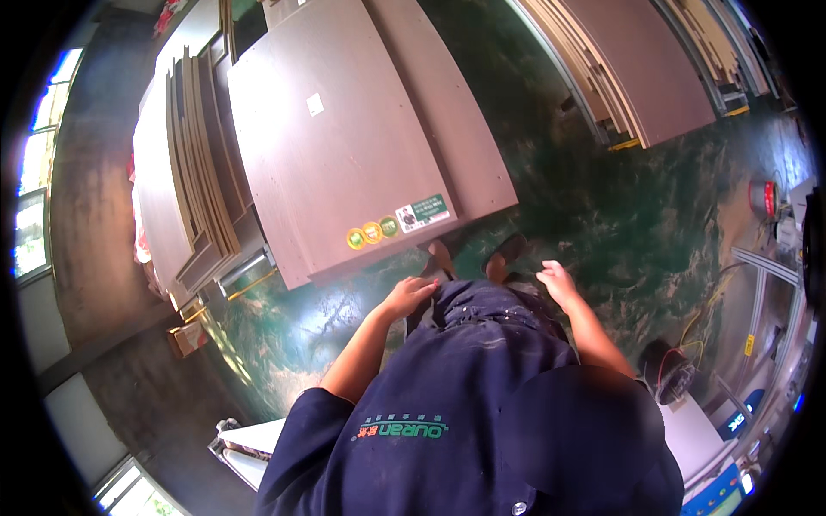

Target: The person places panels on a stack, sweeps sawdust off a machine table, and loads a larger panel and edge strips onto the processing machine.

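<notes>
Two smooth, pinkish-brown boards [344,163] lie in front of us, the upper one overlapping the lower board [469,129], which shows as a long strip along the right side. They look flat and rectangular, their edges bowed by the wide view, and a white glare washes over the upper one's left part. Near its close edge sit three round gold-and-green stickers [372,232] and a green-and-white label [423,212]; farther up is a small white paper tag [315,104]. Our left hand [409,297] is at the side of our dark, creased trousers [495,305], near the close edge of the boards, its fingers bent; we cannot tell whether they are closed on anything. Our right hand [557,280] hangs over the glossy green floor [619,224], thumb and fingers loosely apart, clear of the boards. We wear a dark blue cloth shirt [430,378] with green and orange print. Pale marbling streaks the floor. To our left, thin panels [202,155] stand in a row; to our right, another stack [637,69] shows pale layered edges beside a broad brown face
</notes>
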A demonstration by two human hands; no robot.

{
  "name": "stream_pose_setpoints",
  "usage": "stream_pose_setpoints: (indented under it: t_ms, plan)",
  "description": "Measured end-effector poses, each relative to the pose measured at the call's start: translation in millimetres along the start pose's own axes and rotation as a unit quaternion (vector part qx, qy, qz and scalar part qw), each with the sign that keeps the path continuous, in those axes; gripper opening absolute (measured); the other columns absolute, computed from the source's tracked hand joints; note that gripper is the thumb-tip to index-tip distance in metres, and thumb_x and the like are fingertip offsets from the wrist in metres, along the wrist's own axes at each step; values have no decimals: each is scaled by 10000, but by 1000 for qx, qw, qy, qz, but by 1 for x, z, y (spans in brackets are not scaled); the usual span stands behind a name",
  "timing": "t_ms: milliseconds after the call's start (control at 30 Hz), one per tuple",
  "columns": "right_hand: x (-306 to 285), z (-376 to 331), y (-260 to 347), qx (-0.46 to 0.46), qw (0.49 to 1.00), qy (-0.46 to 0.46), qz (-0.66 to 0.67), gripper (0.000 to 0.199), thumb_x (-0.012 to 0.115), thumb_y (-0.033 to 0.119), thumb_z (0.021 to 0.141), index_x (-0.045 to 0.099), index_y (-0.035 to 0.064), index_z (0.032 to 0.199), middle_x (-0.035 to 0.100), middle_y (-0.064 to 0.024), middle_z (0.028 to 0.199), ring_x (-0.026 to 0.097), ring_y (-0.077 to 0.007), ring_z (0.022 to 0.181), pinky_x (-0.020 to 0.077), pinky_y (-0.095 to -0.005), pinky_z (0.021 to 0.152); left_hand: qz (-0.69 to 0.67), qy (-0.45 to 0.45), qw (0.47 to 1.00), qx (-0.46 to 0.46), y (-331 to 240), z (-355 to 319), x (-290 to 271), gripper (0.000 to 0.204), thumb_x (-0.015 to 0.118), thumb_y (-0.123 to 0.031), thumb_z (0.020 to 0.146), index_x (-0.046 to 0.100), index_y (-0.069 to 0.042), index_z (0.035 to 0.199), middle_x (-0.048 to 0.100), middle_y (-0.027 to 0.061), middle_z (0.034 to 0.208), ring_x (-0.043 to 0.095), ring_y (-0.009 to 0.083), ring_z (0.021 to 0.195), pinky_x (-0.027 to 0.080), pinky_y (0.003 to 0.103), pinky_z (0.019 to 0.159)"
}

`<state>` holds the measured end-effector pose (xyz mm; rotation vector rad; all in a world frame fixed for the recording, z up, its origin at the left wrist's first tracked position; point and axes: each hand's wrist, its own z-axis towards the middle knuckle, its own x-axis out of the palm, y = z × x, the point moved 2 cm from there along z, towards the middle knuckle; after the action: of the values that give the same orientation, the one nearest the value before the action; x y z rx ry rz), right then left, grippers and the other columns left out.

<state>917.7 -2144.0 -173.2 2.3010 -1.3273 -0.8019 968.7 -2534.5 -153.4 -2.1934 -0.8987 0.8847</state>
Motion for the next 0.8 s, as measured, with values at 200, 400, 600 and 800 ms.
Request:
stream_pose_setpoints:
  t_ms: [200,400,600,800]
  plan:
    - [-52,-47,-118,140,989,35,19,442,593,322,783,546,49,1127,603,-88,1010,573,-216,871,480,-360,700,267,50,959,-86,23,3,7,377,482,-415,869,613,-111,1050,549,152,1161,482,354,1099,396,414,928]
    - [-53,-73,-146,179,957,47,223,458,593,341,781,542,102,1168,590,-61,984,558,-188,811,468,-351,606,43,4,965,-260,-47,46,3,443,445,-429,893,582,-45,1068,584,167,1063,534,288,1029,427,369,852]
    - [-52,-79,-169,168,952,-13,256,433,610,316,798,555,72,1151,592,-93,1039,580,-221,903,495,-367,683,57,48,997,17,-217,127,38,413,464,-361,909,537,-23,1136,565,122,1109,513,227,1063,382,331,904]
    - [-110,-88,-117,15,940,-106,323,439,585,335,837,548,65,1181,561,-78,1126,534,-186,1034,431,-315,872,248,278,919,127,-196,213,79,539,589,-390,839,484,-57,1250,486,192,1257,436,308,1195,323,365,1007]
